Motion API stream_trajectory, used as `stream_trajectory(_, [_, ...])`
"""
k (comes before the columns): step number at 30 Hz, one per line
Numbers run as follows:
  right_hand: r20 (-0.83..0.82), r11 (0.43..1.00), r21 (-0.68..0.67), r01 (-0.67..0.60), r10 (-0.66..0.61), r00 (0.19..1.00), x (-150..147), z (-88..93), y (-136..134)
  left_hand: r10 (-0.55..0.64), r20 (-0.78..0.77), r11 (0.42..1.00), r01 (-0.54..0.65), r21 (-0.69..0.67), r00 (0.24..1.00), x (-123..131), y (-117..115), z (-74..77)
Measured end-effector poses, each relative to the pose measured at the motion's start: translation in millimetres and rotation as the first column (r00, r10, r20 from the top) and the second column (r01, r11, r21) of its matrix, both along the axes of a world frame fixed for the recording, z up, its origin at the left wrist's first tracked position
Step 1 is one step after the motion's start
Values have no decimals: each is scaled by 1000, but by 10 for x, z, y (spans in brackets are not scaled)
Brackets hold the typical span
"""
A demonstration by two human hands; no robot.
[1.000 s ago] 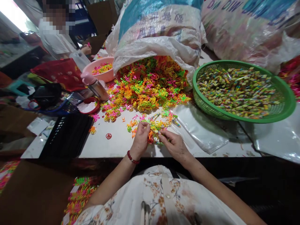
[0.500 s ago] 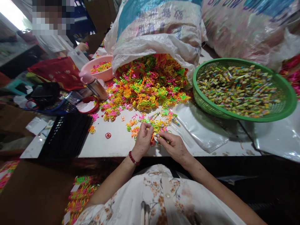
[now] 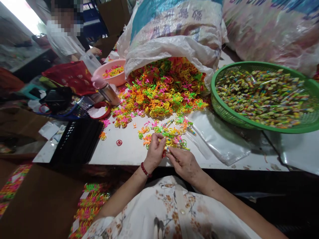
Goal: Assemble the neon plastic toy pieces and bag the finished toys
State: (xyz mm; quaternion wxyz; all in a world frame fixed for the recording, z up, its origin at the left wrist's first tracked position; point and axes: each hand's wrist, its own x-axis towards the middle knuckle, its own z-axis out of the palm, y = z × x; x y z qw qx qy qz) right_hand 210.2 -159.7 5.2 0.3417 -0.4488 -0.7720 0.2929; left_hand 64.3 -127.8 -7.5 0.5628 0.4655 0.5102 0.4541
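My left hand [image 3: 155,153], with a red bead bracelet [image 3: 145,170] on the wrist, is closed in a pinch at the table's front edge. What lies between its fingers is mostly hidden. Close by on the right, my right hand [image 3: 183,163] pinches a small multicoloured tube [image 3: 167,150] by its end, and the fingertips of both hands almost meet. Just beyond them are scattered small plastic pieces [image 3: 147,136] in yellow, orange, green and pink, with a few patterned tubes among them. Behind these spreads a big heap of such pieces [image 3: 159,99], spilling from a woven sack [image 3: 171,23].
A green basket [image 3: 251,125] of small patterned tubes stands at right, beside clear plastic bags [image 3: 221,142]. To the left are a pink-lidded bottle [image 3: 107,91], a pink basin [image 3: 119,79], a red dish [image 3: 106,113] and black trays [image 3: 74,141]. Another person [image 3: 63,39] is at back left.
The view has turned slightly, so the scene sits further right in the picture. Both hands stay together at the table edge, with the right fingers a little closer to the left.
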Motion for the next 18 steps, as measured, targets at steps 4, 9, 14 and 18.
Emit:
stream_trajectory(4, [6, 999, -24, 21, -21, 1000, 22, -6, 48, -13, -114, 999, 19, 50, 993, -20, 80, 63])
stream_trajectory(9, [31, 961, 92, 259, -263, 964, 353, -14, 329, 139, -629, 975, 7, 223, 765, -392, 460, 177])
stream_trajectory(14, [135, 867, 224, 445, -480, 867, 684, -90, 577, 58, -957, 991, 100, 90, 284, -903, 832, 0])
stream_trajectory(18, [-1, 886, 148, 439, -444, 896, 618, -71, 540, -13, -943, 1000, 22, -6, 332, -1058, 948, -173])
